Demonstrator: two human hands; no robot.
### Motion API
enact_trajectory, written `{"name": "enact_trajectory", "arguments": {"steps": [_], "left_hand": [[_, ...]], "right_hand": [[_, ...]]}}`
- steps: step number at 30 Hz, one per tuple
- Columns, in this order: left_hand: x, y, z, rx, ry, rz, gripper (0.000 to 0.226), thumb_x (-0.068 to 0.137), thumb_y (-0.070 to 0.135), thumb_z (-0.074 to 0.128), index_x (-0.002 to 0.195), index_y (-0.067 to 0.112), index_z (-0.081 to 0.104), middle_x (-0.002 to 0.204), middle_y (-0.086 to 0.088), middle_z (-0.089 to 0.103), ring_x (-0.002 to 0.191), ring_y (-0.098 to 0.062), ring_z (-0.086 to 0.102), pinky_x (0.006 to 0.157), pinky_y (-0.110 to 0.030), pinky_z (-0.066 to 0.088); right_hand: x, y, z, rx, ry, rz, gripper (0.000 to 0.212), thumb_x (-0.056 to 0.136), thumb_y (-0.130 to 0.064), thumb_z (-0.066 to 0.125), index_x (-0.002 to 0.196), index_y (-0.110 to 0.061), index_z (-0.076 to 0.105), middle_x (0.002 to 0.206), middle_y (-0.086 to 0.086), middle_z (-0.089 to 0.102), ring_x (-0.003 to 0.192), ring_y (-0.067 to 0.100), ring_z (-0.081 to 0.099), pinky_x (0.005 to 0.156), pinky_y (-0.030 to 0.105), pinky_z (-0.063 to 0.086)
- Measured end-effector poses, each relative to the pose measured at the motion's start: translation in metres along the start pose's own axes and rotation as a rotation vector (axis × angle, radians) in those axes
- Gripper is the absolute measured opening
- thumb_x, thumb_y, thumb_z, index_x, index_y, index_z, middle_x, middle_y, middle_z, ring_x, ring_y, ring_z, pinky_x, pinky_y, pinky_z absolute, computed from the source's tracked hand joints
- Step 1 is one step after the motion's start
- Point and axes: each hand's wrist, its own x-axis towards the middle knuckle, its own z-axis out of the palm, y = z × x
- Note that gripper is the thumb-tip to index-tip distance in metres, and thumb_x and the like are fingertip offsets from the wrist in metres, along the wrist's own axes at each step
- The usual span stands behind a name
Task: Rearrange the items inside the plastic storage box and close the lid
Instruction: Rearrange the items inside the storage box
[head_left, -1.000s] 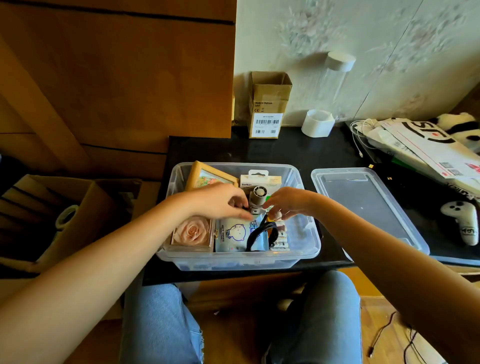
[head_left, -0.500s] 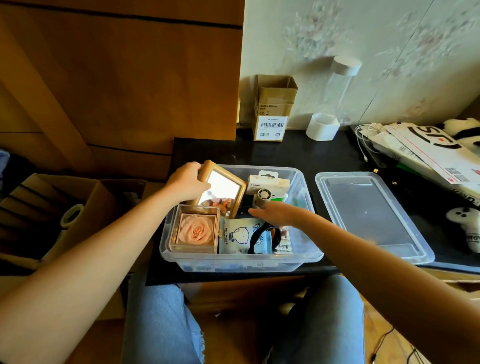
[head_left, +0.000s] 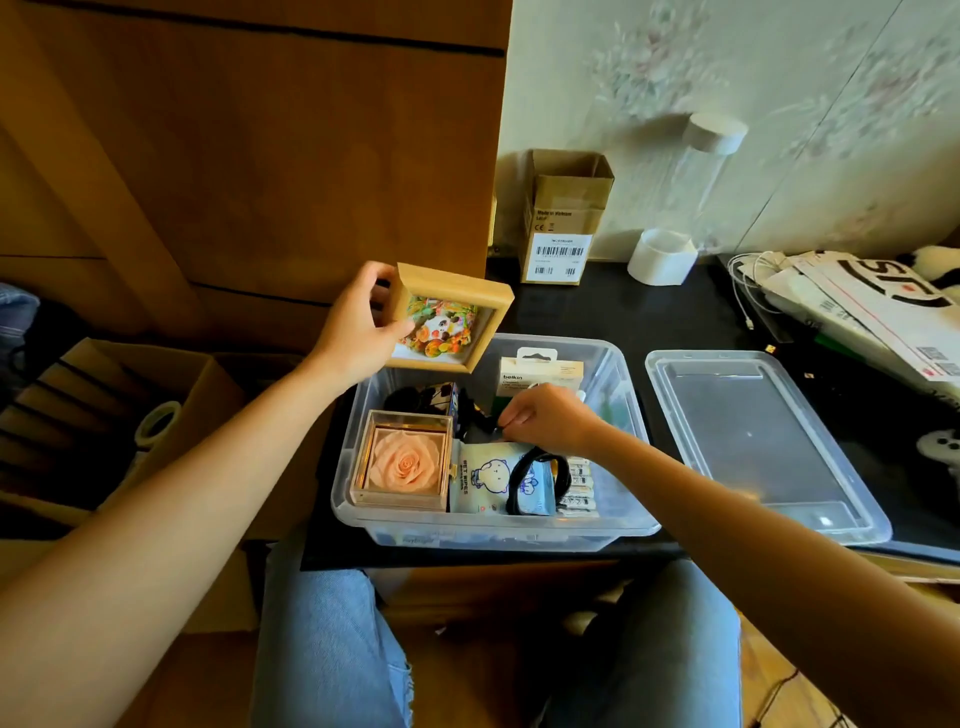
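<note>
Two hands I see | left hand (head_left: 353, 332) grips wooden picture frame (head_left: 445, 319), lifted above storage box (head_left: 623, 530) back-left rim | right hand (head_left: 553, 418) inside box, fingers curled, pinching something small I can't identify | rose case (head_left: 402, 460), wet wipes (head_left: 485, 480) crowd front | lid (head_left: 758, 441) lies just right of the box | cardboard carton (head_left: 563, 218) behind

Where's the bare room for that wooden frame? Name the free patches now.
Black tabletop between the cardboard carton and the storage box is bare. The box's far left corner, behind the rose case, looks partly open. Its front row is crowded: rose case, wet wipes, batteries. The lid lies flat, bare.
</note>
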Motion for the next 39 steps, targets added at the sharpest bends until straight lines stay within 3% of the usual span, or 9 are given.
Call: {"name": "enact_trajectory", "arguments": {"steps": [2, 8, 13, 19, 24, 27, 29, 36, 39], "left_hand": [[-0.001, -0.003, -0.001, 0.006, 0.014, 0.008, 0.041, 0.083, 0.001, 0.067, 0.111, 0.022, 0.045, 0.115, -0.002, 0.057, 0.106, -0.020, 0.059, 0.079, -0.036, 0.055], [0.000, -0.005, -0.002, -0.010, -0.004, 0.023, 0.041, 0.083, 0.004, 0.067, 0.110, 0.025, 0.046, 0.112, -0.001, 0.058, 0.101, -0.016, 0.060, 0.070, -0.023, 0.052], [0.003, -0.006, -0.002, -0.168, 0.024, 0.002, 0.037, 0.085, 0.007, 0.067, 0.108, 0.027, 0.048, 0.112, -0.004, 0.060, 0.101, -0.015, 0.061, 0.074, -0.028, 0.054], [0.006, -0.025, 0.008, -0.241, 0.018, -0.052, 0.036, 0.086, 0.004, 0.065, 0.111, 0.021, 0.045, 0.117, -0.006, 0.060, 0.102, -0.015, 0.062, 0.075, -0.027, 0.055], [-0.001, -0.048, 0.017, -0.198, 0.038, -0.010, 0.047, 0.088, 0.004, 0.062, 0.125, 0.014, 0.035, 0.120, -0.005, 0.054, 0.107, -0.011, 0.060, 0.078, -0.023, 0.055], [-0.008, -0.053, 0.023, -0.044, 0.023, 0.140, 0.075, 0.085, -0.001, 0.063, 0.142, 0.023, 0.022, 0.120, -0.001, 0.047, 0.104, 0.008, 0.053, 0.079, -0.006, 0.046], [-0.009, -0.055, 0.025, -0.036, 0.011, 0.162, 0.083, 0.084, -0.002, 0.062, 0.146, 0.028, 0.016, 0.125, -0.006, 0.047, 0.102, 0.004, 0.053, 0.079, -0.004, 0.043], [-0.010, -0.053, 0.024, -0.015, 0.040, 0.201, 0.063, 0.092, 0.024, 0.056, 0.144, 0.030, 0.021, 0.115, 0.001, 0.057, 0.097, -0.001, 0.058, 0.080, -0.008, 0.043], [-0.010, -0.052, 0.024, -0.001, 0.048, 0.222, 0.057, 0.094, 0.026, 0.053, 0.143, 0.029, 0.026, 0.128, -0.006, 0.054, 0.107, -0.012, 0.057, 0.086, -0.022, 0.046]], "right_hand": [[0.005, -0.008, 0.000, 0.012, -0.013, -0.036, 0.020, 0.091, -0.016, 0.055, 0.103, -0.013, 0.072, 0.103, 0.002, 0.069, 0.082, 0.009, 0.056, 0.066, 0.010, 0.041], [0.033, -0.032, 0.010, -0.152, -0.197, 0.119, 0.029, 0.094, -0.011, 0.044, 0.113, -0.004, 0.064, 0.108, 0.012, 0.066, 0.100, 0.027, 0.061, 0.082, 0.031, 0.047], [0.053, -0.040, 0.017, -0.501, -0.280, 0.107, 0.026, 0.088, -0.004, 0.046, 0.108, 0.003, 0.062, 0.084, 0.012, 0.058, 0.069, 0.024, 0.049, 0.059, 0.029, 0.040], [0.071, -0.031, 0.027, -0.678, -0.271, 0.077, 0.032, 0.089, -0.006, 0.049, 0.120, -0.006, 0.056, 0.113, 0.010, 0.060, 0.100, 0.027, 0.059, 0.068, 0.029, 0.044], [0.077, -0.030, 0.023, -0.556, -0.345, 0.153, 0.043, 0.092, -0.006, 0.044, 0.135, -0.009, 0.044, 0.127, 0.010, 0.053, 0.110, 0.027, 0.054, 0.082, 0.029, 0.046], [0.080, -0.029, 0.029, -0.557, -0.315, 0.172, 0.038, 0.092, -0.009, 0.043, 0.130, -0.009, 0.048, 0.117, 0.009, 0.056, 0.094, 0.025, 0.055, 0.074, 0.030, 0.048], [0.080, -0.029, 0.042, -0.483, -0.265, 0.217, 0.036, 0.090, -0.007, 0.047, 0.126, -0.007, 0.049, 0.111, 0.011, 0.057, 0.089, 0.025, 0.056, 0.070, 0.030, 0.049], [0.084, -0.037, 0.044, -0.122, -0.343, 0.343, 0.038, 0.099, -0.012, 0.038, 0.135, 0.000, 0.041, 0.136, 0.018, 0.047, 0.121, 0.030, 0.048, 0.093, 0.031, 0.042], [0.084, -0.039, 0.049, -0.139, -0.456, 0.380, 0.028, 0.100, -0.016, 0.039, 0.114, 0.002, 0.055, 0.115, 0.020, 0.057, 0.088, 0.028, 0.057, 0.069, 0.029, 0.048]]}}
